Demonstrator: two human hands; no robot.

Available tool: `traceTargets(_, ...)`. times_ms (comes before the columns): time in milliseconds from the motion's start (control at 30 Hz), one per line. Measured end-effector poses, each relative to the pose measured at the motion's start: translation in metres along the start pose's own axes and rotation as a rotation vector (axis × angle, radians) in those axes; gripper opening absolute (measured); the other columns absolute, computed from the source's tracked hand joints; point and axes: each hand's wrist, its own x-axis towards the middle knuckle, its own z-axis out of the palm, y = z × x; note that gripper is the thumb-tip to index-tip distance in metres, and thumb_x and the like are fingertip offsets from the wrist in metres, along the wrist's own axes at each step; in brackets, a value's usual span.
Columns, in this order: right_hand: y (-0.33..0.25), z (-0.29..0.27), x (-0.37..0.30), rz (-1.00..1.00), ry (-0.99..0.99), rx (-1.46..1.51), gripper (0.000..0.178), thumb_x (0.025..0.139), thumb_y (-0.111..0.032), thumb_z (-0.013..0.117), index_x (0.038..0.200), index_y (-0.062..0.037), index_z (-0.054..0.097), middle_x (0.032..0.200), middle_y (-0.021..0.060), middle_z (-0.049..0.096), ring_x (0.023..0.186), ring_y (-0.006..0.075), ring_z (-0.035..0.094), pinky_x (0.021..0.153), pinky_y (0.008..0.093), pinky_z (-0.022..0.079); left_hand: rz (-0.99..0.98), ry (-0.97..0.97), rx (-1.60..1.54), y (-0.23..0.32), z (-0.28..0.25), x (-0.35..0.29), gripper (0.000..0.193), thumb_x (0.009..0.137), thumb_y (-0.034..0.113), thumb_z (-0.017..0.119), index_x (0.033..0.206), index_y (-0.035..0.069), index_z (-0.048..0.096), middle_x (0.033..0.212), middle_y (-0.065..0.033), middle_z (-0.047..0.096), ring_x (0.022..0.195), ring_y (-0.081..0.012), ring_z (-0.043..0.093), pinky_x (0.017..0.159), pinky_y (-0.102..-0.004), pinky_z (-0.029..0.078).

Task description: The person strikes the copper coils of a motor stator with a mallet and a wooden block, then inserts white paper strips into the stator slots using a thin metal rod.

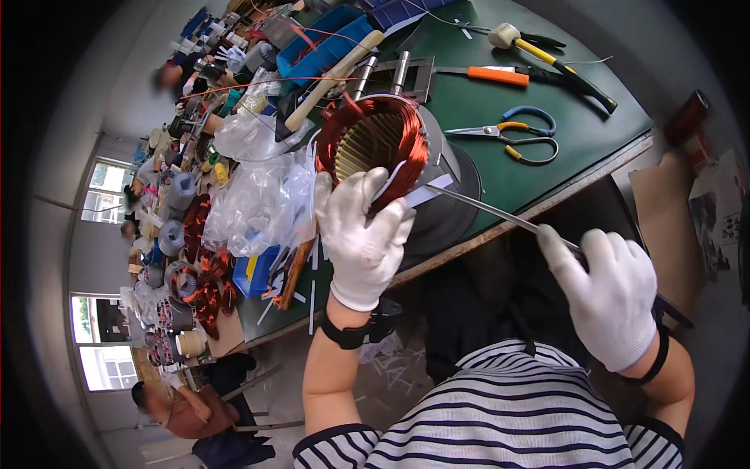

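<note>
A motor stator with red copper windings (412,142) stands on a dark round base (469,181) near the table's edge, its slotted bore facing up. My left hand (363,227), in a white glove, grips the near rim of the winding, fingers bent over it. A white insulating strip (424,193) sticks out beside those fingers. My right hand (605,285), also gloved, is closed around a long, slim metal rod-like tool (500,213). Its thin end reaches the strip at the winding's right side. The tool's far end shows behind the right hand.
On the green table (469,102) lie scissors (500,131), an orange-handled tool (498,75) and a mallet (539,53). A wooden stick (332,82) leans behind the stator. Plastic bags (258,195) and a blue bin (328,43) crowd the left. A person (187,402) sits at lower left.
</note>
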Motion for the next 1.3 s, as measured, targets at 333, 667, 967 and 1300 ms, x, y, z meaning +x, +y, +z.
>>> traceTargets(333, 0.014, 0.014, -0.031, 0.110, -0.197, 0.018, 0.046, 0.065, -0.003, 0.062, 0.111, -0.0112, 0.064, 0.071, 0.0053, 0.044, 0.059, 0.0180, 0.046, 0.051, 0.0309, 0.037, -0.084, -0.049, 0.155, 0.029, 0.017, 0.022, 0.015, 0.069, 0.018, 0.073, 0.080, 0.012, 0.065, 0.116, -0.0159, 0.057, 0.105, -0.0327, 0.053, 0.102, -0.0483, 0.031)
traceTargets(667, 0.000, 0.046, -0.002, 0.038, 0.053, -0.015, 0.036, 0.070, -0.014, 0.062, 0.105, -0.0117, 0.067, 0.065, 0.0015, 0.043, 0.055, 0.0147, 0.048, 0.047, 0.0275, 0.037, -0.077, 0.013, 0.194, 0.030, 0.029, 0.025, 0.016, 0.068, 0.020, 0.069, 0.080, 0.011, 0.062, 0.113, -0.0141, 0.056, 0.096, -0.0299, 0.055, 0.095, -0.0469, 0.035)
traceTargets(967, -0.009, 0.054, 0.023, 0.098, -0.063, 0.019, 0.043, 0.070, -0.009, 0.060, 0.112, -0.0144, 0.064, 0.064, 0.0035, 0.040, 0.054, 0.0171, 0.047, 0.047, 0.0301, 0.037, -0.108, 0.072, 0.151, 0.023, 0.035, 0.016, 0.019, 0.068, 0.022, 0.071, 0.084, 0.013, 0.064, 0.112, -0.0117, 0.059, 0.096, -0.0279, 0.055, 0.093, -0.0436, 0.035)
traceTargets(1300, -0.010, 0.038, -0.052, 0.162, -0.147, 0.216, 0.048, 0.068, -0.005, 0.061, 0.116, -0.0128, 0.062, 0.064, 0.0042, 0.041, 0.053, 0.0177, 0.046, 0.046, 0.0311, 0.037, 0.071, 0.029, -0.120, -0.015, 0.003, 0.007, 0.023, 0.062, 0.022, 0.077, 0.082, 0.014, 0.068, 0.114, -0.0105, 0.059, 0.096, -0.0265, 0.056, 0.100, -0.0436, 0.033)
